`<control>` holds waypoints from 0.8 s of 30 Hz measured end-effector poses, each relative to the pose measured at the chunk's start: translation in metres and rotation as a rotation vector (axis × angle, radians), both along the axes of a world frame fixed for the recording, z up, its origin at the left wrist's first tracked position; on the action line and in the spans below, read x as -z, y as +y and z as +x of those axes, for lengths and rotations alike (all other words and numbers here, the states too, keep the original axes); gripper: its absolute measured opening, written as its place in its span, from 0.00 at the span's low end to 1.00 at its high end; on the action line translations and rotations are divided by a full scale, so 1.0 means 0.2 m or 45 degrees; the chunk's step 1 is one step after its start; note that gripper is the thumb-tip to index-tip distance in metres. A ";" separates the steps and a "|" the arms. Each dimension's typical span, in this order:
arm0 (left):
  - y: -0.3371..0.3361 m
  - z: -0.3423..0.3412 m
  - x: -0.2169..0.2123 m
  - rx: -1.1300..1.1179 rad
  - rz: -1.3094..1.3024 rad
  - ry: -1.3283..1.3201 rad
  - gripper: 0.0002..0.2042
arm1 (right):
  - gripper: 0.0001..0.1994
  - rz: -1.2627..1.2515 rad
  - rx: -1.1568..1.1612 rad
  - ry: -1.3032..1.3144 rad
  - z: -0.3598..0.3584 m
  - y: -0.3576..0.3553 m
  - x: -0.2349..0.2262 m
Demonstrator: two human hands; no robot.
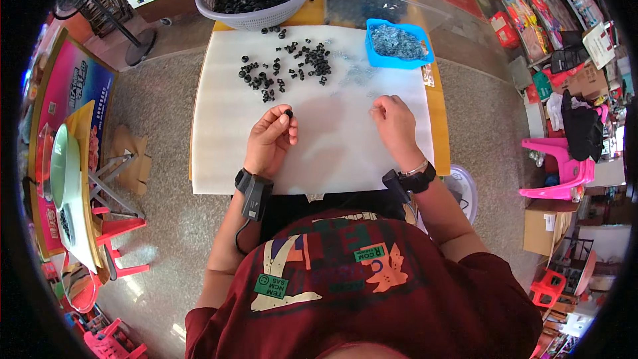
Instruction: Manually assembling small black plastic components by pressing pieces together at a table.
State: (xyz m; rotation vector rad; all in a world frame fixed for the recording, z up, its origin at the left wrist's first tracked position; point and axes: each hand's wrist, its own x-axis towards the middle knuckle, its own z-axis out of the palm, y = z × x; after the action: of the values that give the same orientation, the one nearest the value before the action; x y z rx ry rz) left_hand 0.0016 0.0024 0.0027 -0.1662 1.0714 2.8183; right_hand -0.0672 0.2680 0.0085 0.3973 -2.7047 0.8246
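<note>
Between the thumb and fingers of my left hand (267,138) is a small round black part (288,114), pinched over the white sheet (226,166). My right hand (397,127) is to the right, its thumb and forefinger drawn together; whatever they may hold is too small to make out. Beyond my left hand lie many loose black parts (315,61), strewn in a rough patch. Small clear pieces (359,76) are scattered on the sheet beyond my right hand. Next to them a blue plastic tray (392,63) holds a heap of similar clear pieces.
A grey basket (256,22) piled with black parts stands at the table's far left. Beside it is a clear plastic bin (425,1). A fan (136,46) and a red stool (119,236) are on the left; a pink chair (565,166) stands on the right.
</note>
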 end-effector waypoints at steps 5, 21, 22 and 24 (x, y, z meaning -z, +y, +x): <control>0.00 0.00 -0.02 -0.003 0.002 -0.023 0.09 | 0.05 -0.557 -0.079 -0.337 0.02 -0.04 -0.06; 0.00 0.01 -0.04 0.077 -0.066 -0.041 0.11 | 0.03 -0.998 -0.475 -0.663 0.13 -0.50 -0.23; 0.00 0.01 -0.03 0.072 -0.065 -0.041 0.11 | 0.03 -0.945 -0.486 -0.570 0.13 -0.52 -0.22; 0.00 0.02 -0.02 0.084 -0.054 -0.027 0.11 | 0.03 -0.893 -0.530 -0.495 0.16 -0.56 -0.24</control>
State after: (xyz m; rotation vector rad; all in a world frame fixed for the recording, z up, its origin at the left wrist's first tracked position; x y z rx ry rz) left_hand 0.0055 0.0018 0.0065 -0.1608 1.1118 2.7310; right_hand -0.0355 0.1566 0.0575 0.6875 -2.4348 2.0548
